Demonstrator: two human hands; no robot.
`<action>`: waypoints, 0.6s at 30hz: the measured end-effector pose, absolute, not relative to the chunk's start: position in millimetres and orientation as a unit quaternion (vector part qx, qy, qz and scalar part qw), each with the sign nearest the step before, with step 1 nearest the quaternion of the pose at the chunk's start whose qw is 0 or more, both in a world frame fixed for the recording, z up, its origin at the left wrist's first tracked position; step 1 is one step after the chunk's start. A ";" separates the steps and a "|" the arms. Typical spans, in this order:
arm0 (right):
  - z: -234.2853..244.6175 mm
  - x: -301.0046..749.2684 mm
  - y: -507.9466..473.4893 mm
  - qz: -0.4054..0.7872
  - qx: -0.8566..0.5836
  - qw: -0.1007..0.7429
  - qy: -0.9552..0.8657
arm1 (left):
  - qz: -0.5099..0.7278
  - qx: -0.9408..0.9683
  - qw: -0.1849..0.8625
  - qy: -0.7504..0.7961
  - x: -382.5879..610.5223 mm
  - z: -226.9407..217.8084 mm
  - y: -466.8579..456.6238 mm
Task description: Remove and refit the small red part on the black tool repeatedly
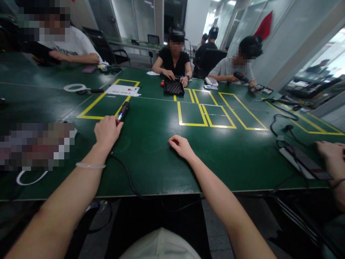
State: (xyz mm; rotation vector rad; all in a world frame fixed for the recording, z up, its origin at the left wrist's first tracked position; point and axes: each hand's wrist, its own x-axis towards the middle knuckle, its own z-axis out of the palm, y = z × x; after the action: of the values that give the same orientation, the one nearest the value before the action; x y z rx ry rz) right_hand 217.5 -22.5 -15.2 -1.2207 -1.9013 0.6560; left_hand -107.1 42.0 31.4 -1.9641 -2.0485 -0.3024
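My left hand (107,131) is wrapped around a dark cylindrical electric screwdriver (123,112) on the green table. Its black end points away from me, and a black cord (125,167) trails from the near end over the table edge. Red and blue-silver parts show just beyond my fingers. To the right, my right hand (182,145) rests on the bare tabletop with its fingers curled in. I see nothing between its thumb and fingers, though the palm is partly hidden. A white band circles my left wrist.
Yellow tape rectangles (192,125) mark the table. White papers (122,90) lie beyond my left hand, near a coiled white cable (75,87). Opposite, a person handles a black tray (174,87). Cables and a grey-white flat box (296,162) lie right, beside another person's hand (330,149).
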 end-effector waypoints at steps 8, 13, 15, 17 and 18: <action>-14.1 216.2 -22.7 0.256 -0.480 0.373 -0.751 | -0.281 -0.646 0.079 -0.706 -113.2 30.9 44.0; -14.7 213.5 -24.0 0.275 -0.467 0.391 -0.744 | -0.425 -0.673 -0.245 -0.553 -76.6 30.6 38.3; -16.8 212.3 -23.6 0.302 -0.461 0.403 -0.731 | -0.417 -0.679 -0.339 -0.500 -49.2 31.5 30.2; -19.2 211.5 -22.2 0.349 -0.451 0.419 -0.707 | -0.398 -0.683 -0.397 -0.467 -20.3 32.2 19.3; -20.2 211.4 -21.1 0.377 -0.444 0.430 -0.690 | -0.385 -0.685 -0.422 -0.451 -6.8 32.0 13.5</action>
State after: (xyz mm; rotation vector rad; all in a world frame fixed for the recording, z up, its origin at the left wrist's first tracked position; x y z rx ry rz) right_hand 211.4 -21.1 -20.2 -1.1088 -1.7212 0.9408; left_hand -6.8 13.5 32.0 -3.0343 -1.9975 -1.7063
